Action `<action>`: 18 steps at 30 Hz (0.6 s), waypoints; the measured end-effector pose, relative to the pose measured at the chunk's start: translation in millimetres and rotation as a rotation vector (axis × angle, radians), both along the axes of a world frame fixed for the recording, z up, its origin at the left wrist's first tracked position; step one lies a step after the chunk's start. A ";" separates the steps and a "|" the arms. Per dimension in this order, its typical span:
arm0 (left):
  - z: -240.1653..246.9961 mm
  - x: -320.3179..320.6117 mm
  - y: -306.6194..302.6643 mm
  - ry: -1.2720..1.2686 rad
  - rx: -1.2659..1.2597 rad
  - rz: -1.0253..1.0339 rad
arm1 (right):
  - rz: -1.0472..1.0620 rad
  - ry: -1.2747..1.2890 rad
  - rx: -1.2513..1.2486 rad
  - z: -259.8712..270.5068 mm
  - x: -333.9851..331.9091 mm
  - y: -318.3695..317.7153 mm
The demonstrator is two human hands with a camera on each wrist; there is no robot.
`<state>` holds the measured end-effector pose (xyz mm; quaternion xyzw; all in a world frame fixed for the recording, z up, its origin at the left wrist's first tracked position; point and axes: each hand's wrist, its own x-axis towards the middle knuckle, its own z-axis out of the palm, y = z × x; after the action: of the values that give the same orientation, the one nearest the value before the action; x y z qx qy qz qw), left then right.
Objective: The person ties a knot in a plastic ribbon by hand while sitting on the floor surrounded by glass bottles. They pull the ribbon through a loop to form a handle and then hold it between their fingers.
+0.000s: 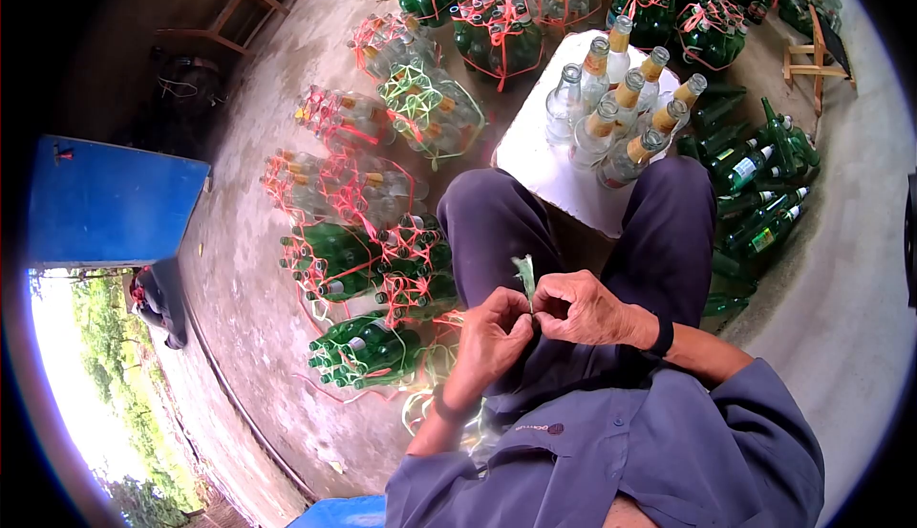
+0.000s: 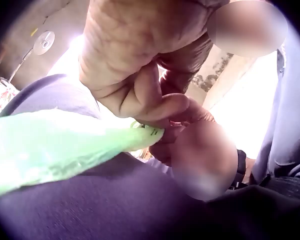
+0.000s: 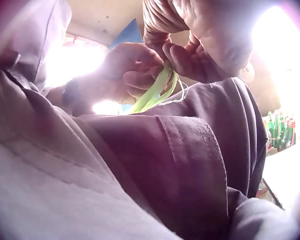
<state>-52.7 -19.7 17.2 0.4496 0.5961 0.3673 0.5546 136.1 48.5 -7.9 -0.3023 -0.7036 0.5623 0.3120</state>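
Note:
Over the lap, the left hand [image 1: 495, 335] and right hand [image 1: 585, 308] meet fingertip to fingertip. Between them they pinch a pale green plastic strip [image 1: 525, 275], one end of which sticks up past the fingers. In the left wrist view the strip [image 2: 55, 145] looks wide, thin and slightly see-through, narrowing toward the pinching fingers. The right wrist view shows its other part [image 3: 154, 92] hanging below the fingers, with thin frayed strands beside it. Just beyond the knees, several clear glass bottles [image 1: 626, 127] with gold neck labels stand upright on a white board [image 1: 521, 160].
Bundles of clear bottles [image 1: 373, 184] and green bottles [image 1: 368, 351], tied with red and pale green strips, cover the floor to the left and ahead. Loose green bottles [image 1: 755, 193] lie along the right wall. A blue panel [image 1: 115, 203] is at far left, a wooden stool [image 1: 817, 60] at right.

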 end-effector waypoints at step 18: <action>-11.6 0.5 0.3 0.029 -0.034 -0.024 | 0.001 0.045 0.140 -6.1 -3.3 -1.1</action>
<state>-52.2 -19.4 5.6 0.4525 0.6048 0.3438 0.5580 132.8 47.3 -14.0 -0.2667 -0.7342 0.5185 0.3477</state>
